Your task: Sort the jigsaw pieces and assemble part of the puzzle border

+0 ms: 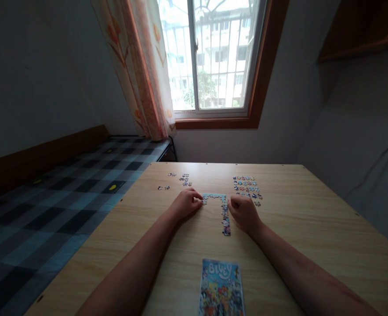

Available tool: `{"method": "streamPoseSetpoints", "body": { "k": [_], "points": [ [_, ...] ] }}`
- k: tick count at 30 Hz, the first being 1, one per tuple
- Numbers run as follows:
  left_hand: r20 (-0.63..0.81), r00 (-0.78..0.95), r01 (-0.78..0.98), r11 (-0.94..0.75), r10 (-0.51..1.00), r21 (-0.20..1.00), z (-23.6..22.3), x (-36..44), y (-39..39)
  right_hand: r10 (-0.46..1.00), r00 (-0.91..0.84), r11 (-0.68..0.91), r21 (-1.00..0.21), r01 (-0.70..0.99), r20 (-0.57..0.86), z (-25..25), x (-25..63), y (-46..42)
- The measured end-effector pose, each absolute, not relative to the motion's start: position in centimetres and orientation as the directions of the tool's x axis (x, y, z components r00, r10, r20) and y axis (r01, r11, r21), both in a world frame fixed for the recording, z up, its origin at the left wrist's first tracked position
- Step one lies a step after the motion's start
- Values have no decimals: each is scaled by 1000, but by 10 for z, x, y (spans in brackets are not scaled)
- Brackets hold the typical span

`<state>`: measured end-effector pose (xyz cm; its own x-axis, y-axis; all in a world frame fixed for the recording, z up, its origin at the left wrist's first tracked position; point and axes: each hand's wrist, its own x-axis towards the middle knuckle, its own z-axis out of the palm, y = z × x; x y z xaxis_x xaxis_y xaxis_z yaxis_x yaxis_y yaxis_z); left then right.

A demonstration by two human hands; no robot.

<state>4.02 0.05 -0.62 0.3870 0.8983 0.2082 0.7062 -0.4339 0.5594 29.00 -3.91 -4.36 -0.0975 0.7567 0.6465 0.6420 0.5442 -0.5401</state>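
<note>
A partly joined jigsaw puzzle [226, 215] lies on the table, its top strip and right side forming a bent frame. At the left end of the top strip, my left hand [186, 204] has its fingers pinched together on a jigsaw piece, small and partly covered by the fingertips. My right hand [245, 214] is curled closed against the outer right side of the frame; whatever its fingers may hold is hidden. Nearer to me lies a blue picture sheet [221, 287] lettered "Bluey", with colourful cartoon figures.
Loose jigsaw pieces [186, 179] are scattered beyond my left hand. Rows of more pieces [246, 184] lie beyond my right hand. The wooden table [299, 245] has a bed [81, 193] with a checked cover on its left and a window [213, 57] behind it.
</note>
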Motion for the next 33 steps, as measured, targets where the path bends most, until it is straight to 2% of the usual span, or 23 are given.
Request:
{"method": "streamPoseSetpoints", "body": {
  "k": [24,33],
  "points": [
    [153,485,720,-493,861,488,-2,41,-3,750,-114,557,-530,640,651,-46,291,-40],
    [182,486,675,-499,855,544,-6,39,-1,752,-106,553,-535,639,650,-45,291,-40]
  ]
}}
